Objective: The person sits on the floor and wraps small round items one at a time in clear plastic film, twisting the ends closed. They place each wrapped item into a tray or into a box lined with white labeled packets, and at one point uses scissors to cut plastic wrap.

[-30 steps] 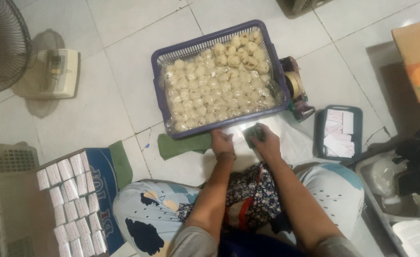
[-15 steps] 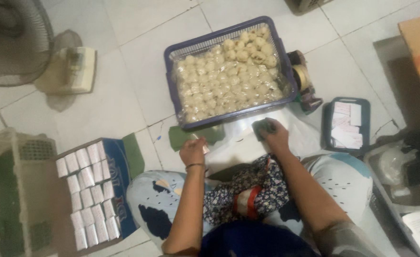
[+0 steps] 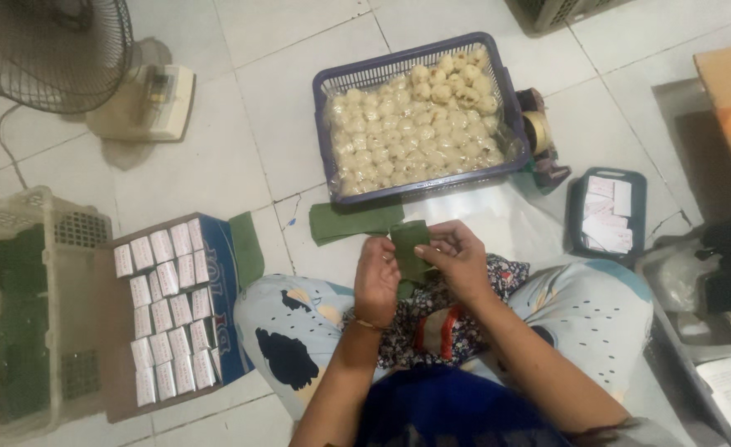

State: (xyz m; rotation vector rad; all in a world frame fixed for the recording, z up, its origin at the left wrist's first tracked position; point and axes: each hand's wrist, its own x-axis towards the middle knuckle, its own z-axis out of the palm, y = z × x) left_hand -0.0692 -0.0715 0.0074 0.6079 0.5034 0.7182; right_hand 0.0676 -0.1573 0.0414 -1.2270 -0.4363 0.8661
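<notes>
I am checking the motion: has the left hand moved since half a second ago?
Yes. The left hand moved from the folded green leaf strip on the floor toward the right hand.

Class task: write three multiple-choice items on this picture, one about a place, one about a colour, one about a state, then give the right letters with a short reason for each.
1. Where does the purple basket of pale round balls stand?
A. on the tiled floor beyond the hands
B. on the person's lap
C. inside the cardboard box

2. What colour is the folded leaf piece between the hands?
A. white
B. green
C. red

3. How is that leaf piece held?
A. it lies loose on the floor
B. by the left hand alone
C. by the left hand and the right hand together

Answers:
1 A, the basket rests on the white tiles ahead of the knees.
2 B, it is dark green, like the leaf strip on the floor.
3 C, fingers of both hands close on it above the lap.
</notes>
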